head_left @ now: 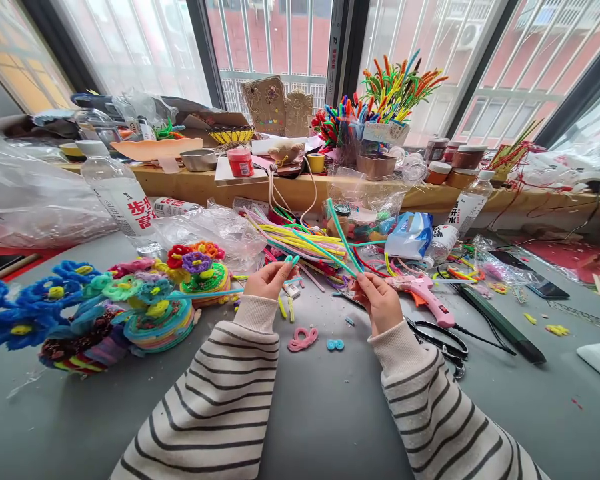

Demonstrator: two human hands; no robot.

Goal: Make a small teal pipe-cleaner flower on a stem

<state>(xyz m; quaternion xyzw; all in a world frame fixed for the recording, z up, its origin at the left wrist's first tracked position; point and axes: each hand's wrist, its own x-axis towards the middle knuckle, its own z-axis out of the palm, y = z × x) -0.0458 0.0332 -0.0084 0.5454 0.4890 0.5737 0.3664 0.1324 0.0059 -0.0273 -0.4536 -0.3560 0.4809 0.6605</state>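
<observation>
My left hand is closed in a pinch on a light-blue pipe cleaner. A bent tip pokes out above the fingertips and a straight length runs left toward the flowers. My right hand pinches a green-teal pipe cleaner, whose strands slant up and to the left. The hands are apart above the grey table. Between them on the table lie a pink coiled piece and a small blue double coil. The pink glue gun is just right of my right hand.
Fuzzy flower pots stand at left. Loose pipe cleaners are heaped ahead. Black-handled scissors, a dark green bar-shaped object and a phone lie at right. A cluttered wooden ledge runs along the back.
</observation>
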